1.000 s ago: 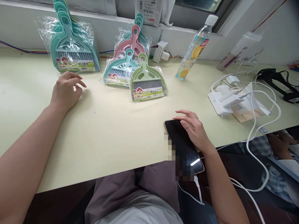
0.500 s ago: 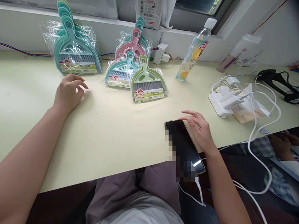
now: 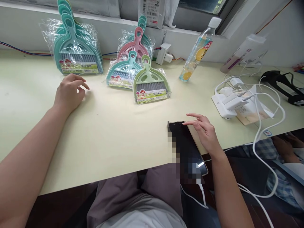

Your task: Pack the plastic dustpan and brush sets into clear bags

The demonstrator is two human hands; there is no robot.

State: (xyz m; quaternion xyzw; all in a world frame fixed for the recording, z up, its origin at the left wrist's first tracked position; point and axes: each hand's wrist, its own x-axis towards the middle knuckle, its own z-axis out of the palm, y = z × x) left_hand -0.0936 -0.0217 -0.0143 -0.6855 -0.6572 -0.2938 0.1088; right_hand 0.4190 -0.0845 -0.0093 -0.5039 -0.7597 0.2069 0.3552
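My left hand (image 3: 70,93) rests on the table (image 3: 114,133), fingers loosely bent and apart, holding nothing. Just beyond it stands a stack of teal dustpan-and-brush sets (image 3: 77,46) in clear wrap. My right hand (image 3: 205,131) is open at the upper right of a dark-screened phone (image 3: 187,145), with one fingertip at or just above the screen; I cannot tell if it touches. The phone juts past the table's near edge, its left side pixelated. Mid-table lie more wrapped sets: green (image 3: 152,80), light blue (image 3: 124,71) and pink (image 3: 133,47), with teal behind.
An orange-label drink bottle (image 3: 198,52) stands tilted in view at the back. To the right are a white power strip (image 3: 224,106) with tangled cables, a clear shaker cup (image 3: 242,53) and a black scanner-like device (image 3: 282,85). Another person's hand (image 3: 286,147) shows at far right.
My right hand has shifted very slightly right and down, its fingertip now over the phone's top edge area. My left hand stays in place.
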